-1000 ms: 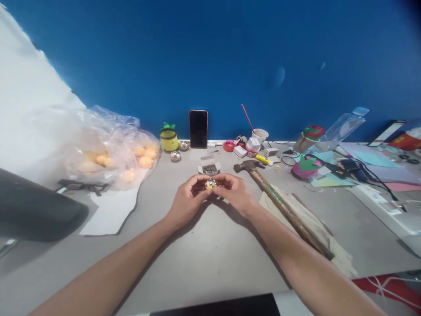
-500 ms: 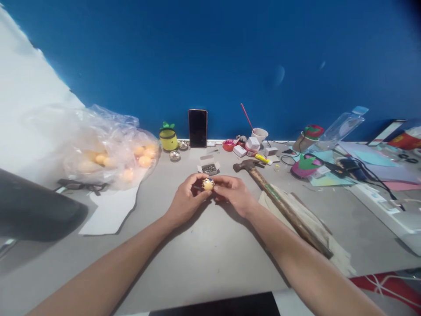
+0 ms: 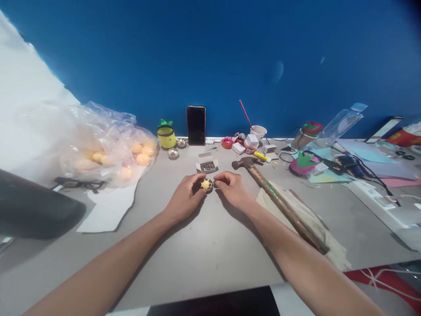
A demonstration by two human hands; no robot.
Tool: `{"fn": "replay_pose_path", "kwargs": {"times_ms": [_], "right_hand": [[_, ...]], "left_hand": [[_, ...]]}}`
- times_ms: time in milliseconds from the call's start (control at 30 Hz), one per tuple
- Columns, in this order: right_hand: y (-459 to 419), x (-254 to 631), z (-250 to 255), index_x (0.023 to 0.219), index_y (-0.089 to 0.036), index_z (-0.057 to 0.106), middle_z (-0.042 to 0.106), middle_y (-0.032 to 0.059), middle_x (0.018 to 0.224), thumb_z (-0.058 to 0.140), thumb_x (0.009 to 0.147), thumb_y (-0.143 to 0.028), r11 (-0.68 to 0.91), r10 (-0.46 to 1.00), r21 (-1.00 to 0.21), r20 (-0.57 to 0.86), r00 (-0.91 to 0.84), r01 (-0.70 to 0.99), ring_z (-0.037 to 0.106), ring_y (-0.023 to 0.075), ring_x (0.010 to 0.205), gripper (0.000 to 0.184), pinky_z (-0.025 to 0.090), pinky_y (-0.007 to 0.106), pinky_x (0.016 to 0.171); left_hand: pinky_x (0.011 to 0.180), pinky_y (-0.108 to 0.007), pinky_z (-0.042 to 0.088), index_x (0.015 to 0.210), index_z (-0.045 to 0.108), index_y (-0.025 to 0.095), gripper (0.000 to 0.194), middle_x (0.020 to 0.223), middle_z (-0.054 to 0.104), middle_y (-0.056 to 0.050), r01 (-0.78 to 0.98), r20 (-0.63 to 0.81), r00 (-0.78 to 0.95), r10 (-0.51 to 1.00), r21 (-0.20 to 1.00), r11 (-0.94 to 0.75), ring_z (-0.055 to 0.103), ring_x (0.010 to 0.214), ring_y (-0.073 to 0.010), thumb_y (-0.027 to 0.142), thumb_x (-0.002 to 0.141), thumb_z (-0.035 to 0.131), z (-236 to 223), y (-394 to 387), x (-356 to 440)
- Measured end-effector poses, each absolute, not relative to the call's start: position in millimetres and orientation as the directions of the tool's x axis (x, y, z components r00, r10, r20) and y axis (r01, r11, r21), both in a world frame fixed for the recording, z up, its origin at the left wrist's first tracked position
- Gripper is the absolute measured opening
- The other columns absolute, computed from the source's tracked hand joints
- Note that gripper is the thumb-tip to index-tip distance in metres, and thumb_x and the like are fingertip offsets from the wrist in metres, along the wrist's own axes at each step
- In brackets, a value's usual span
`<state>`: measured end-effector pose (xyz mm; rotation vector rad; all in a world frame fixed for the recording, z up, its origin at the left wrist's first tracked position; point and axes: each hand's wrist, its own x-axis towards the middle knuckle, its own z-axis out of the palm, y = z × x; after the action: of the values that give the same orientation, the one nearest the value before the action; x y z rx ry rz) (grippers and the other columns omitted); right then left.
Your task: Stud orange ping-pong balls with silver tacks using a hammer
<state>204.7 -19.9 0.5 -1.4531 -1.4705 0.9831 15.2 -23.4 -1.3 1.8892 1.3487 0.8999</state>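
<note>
A small yellow ball (image 3: pixel 206 184), dotted with dark and shiny spots, sits between the thumb and fingers of my left hand (image 3: pixel 187 195), which is closed on it. Just to its right is my right hand (image 3: pixel 233 189), its thumb and forefinger drawn together in a pinch with a narrow gap to the ball. Whatever those fingertips hold, if anything, is too small to tell. Right behind the ball stands an opened small white box (image 3: pixel 207 166) full of tiny metal pieces. Two silvery studded balls, one a nearer ball (image 3: pixel 173 153), lie farther back on the left.
A claw hammer (image 3: pixel 276 193) lies on a cloth (image 3: pixel 333 245) by my right forearm. On the left are a plastic bag (image 3: pixel 98 136) of orange balls and a dark cylinder (image 3: pixel 36 206). A phone (image 3: pixel 196 126) leans on the blue wall beside a yellow pot (image 3: pixel 167 137).
The ball has turned, showing more of its yellow side, and has shifted slightly left with my left hand. My right fingers have come away from it. The view has tilted a little.
</note>
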Motion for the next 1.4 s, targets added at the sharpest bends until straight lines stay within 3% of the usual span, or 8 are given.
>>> {"fn": "replay_pose_path", "kwargs": {"times_ms": [233,433,700,900,1000,1167,1400], "right_hand": [[-21.0,205.2,1.2,0.087,-0.021,0.076,0.078,0.0023,0.087,0.061,0.083,-0.019,0.057,0.998,-0.892,0.054,-0.021,0.449,0.069,0.0187,0.083,0.016,0.048,0.031,0.077],[-19.7,205.6,-0.5,0.083,-0.020,0.076,0.077,0.0021,0.082,0.060,0.082,-0.023,0.090,0.996,-0.892,0.090,-0.022,0.444,0.068,0.0183,0.078,0.016,0.048,0.029,0.074],[-15.5,208.7,-7.3,0.079,-0.019,0.075,0.075,0.0029,0.078,0.060,0.084,-0.031,0.065,0.990,-0.850,0.120,0.071,0.523,0.066,0.0182,0.075,0.020,0.045,0.029,0.070],[-6.3,212.0,15.2,0.071,-0.018,0.073,0.070,0.0020,0.065,0.060,0.087,-0.033,-0.010,1.000,-0.823,-0.017,-0.007,0.569,0.059,0.0150,0.060,0.026,0.042,0.026,0.060],[8.4,206.3,42.2,0.080,-0.019,0.076,0.073,0.0012,0.072,0.061,0.086,-0.026,0.045,0.999,-0.720,0.033,-0.031,0.693,0.062,0.0148,0.064,0.018,0.043,0.025,0.061],[34.8,179.1,73.6,0.099,-0.024,0.081,0.079,0.0061,0.105,0.063,0.090,-0.029,0.059,0.996,-0.293,-0.051,-0.078,0.954,0.071,0.0227,0.096,0.021,0.049,0.027,0.075],[53.1,156.0,70.9,0.107,-0.020,0.081,0.078,0.0148,0.115,0.069,0.087,-0.035,0.057,0.988,-0.130,-0.136,-0.075,0.990,0.072,0.0318,0.109,0.027,0.055,0.037,0.088]], "left_hand": [[0.102,-0.044,0.047,0.127,0.063,0.020,0.051,0.123,0.068,-0.010,0.561,0.198,0.262,0.945,0.765,-0.316,0.060,0.115,-0.0297,0.031,0.078,0.071,-3.1,-21.8,18.4],[0.100,-0.044,0.045,0.111,0.067,0.021,0.030,0.110,0.070,-0.009,0.594,0.256,0.260,0.931,0.717,-0.364,0.058,0.111,-0.0290,0.026,0.081,0.069,-9.5,-18.9,23.7],[0.090,-0.040,0.050,0.112,0.064,0.022,0.032,0.107,0.071,-0.006,0.494,0.167,0.145,0.975,0.842,-0.218,0.065,0.098,-0.0251,0.029,0.081,0.066,-0.4,-22.0,18.2],[0.080,-0.035,0.049,0.102,0.062,0.021,0.024,0.094,0.070,-0.002,0.453,0.165,0.133,0.977,0.867,-0.207,0.064,0.085,-0.0210,0.026,0.078,0.064,-0.1,-21.7,18.6],[0.079,-0.034,0.048,0.099,0.062,0.021,0.022,0.093,0.069,-0.002,0.446,0.179,0.144,0.973,0.866,-0.226,0.063,0.085,-0.0205,0.023,0.078,0.062,-2.3,-21.3,19.3],[0.078,-0.033,0.046,0.094,0.060,0.021,0.017,0.090,0.067,-0.001,0.439,0.200,0.159,0.967,0.863,-0.251,0.061,0.082,-0.0194,0.021,0.077,0.061,-1.7,-20.9,18.4],[0.077,-0.033,0.045,0.094,0.060,0.021,0.018,0.086,0.066,-0.001,0.450,0.195,0.155,0.969,0.859,-0.245,0.061,0.081,-0.0201,0.019,0.076,0.061,-1.9,-19.9,18.0]]}}
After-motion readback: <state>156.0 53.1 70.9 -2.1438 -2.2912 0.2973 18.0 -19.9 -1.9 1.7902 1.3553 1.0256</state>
